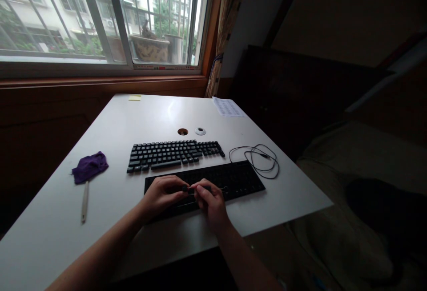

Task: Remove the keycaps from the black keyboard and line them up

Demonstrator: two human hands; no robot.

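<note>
"Keyboard base [242, 177] lies on the white table [110, 131], yes? Can you read some label on it?"

"It lies near the front edge of the table, slightly slanted, below both hands. Its surface is too dark for reading. Many loose keycaps [166, 165] are placed in rows just behind it, and the marks on them are too small for me."

"And other writing?"

"At the far right corner there is a printed sheet [229, 107] with several lines, but I cannot make out the words. The lower window frame [162, 67] carries small red and green marks, also too small."

"How do the hands hold?"

"The left hand [167, 191] pinches a small dark piece [185, 188] with the fingertips; maybe it is a keycap, I cannot tell surely. The right hand [209, 198] has its fingers closed on a small tool [207, 188] with thin wire at the end. Both hands are very near each other and hide the middle of the base."

"What else is around?"

"A black cable [264, 155] lies in loops beside the right end. To the left, well apart, is a purple cloth [89, 167] on a pale stick [84, 204]. Behind the keycaps I see a round hole [183, 131] and, beside it, a ring-shaped cover [200, 131]."
</note>
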